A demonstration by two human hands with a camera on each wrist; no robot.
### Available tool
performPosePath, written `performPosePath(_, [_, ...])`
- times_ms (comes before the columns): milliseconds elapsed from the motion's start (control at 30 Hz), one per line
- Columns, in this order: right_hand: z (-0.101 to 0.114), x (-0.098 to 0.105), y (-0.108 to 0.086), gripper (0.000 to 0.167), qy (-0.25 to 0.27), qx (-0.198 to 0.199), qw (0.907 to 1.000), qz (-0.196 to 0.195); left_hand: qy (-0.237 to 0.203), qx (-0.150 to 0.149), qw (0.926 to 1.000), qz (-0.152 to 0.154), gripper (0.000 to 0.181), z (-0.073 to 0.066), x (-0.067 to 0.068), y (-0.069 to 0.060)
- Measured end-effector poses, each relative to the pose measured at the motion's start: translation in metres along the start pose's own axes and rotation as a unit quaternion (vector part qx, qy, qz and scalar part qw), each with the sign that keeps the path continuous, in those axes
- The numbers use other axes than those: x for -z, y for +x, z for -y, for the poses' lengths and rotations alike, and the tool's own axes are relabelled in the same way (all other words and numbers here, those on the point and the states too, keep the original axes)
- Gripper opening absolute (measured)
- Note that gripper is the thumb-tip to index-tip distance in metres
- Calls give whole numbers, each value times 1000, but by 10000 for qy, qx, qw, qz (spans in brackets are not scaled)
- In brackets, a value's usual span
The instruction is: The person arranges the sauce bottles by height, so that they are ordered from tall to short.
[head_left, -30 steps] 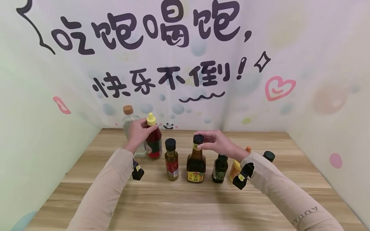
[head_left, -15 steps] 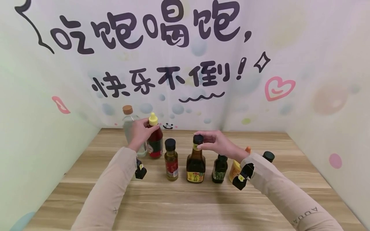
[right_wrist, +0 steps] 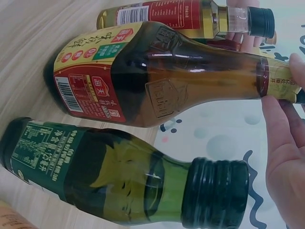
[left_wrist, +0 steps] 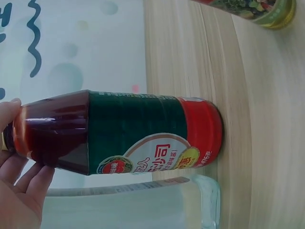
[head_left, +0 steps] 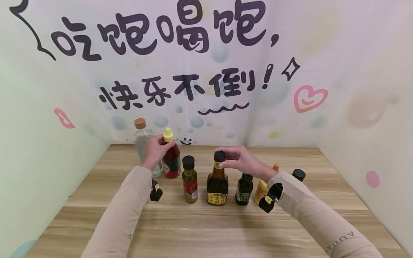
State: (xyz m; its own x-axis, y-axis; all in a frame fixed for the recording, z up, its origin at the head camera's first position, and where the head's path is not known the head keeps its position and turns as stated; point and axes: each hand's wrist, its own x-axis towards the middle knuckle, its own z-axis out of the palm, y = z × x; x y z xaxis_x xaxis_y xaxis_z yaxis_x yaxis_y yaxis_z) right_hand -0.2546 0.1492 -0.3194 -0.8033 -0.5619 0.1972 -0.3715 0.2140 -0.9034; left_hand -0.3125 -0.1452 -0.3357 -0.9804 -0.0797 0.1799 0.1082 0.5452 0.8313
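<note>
My left hand (head_left: 155, 152) grips the neck of a ketchup bottle (left_wrist: 138, 129), which has a yellow nozzle cap, a green label and a red lower band. It stands upright at the back left of the table. Beside it, partly behind that hand, is a clear bottle (head_left: 140, 141) with a brown cap. My right hand (head_left: 240, 159) holds a brown soy sauce bottle (head_left: 217, 186) by its neck, just under the black cap; the bottle stands on the table. Close to its right is a small dark-green bottle (right_wrist: 119, 176).
Between the two held bottles stands a slim black-capped bottle (head_left: 190, 186) with a red label. Under the right forearm are a yellow bottle (head_left: 260, 190) with an orange tip and another dark cap (head_left: 298, 174). A printed backdrop (head_left: 193, 118) closes the table's (head_left: 187, 233) rear.
The left hand and the ketchup bottle have shifted slightly right, toward the slim bottle. The right hand keeps its hold on the soy sauce bottle. The head view has shifted a little.
</note>
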Motion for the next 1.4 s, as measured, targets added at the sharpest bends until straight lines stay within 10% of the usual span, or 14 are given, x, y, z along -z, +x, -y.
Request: performPosePath(1400, [4,-2,1,44,-574,11,9984,9,102,-54,9998,-148,38,0,-3,-3])
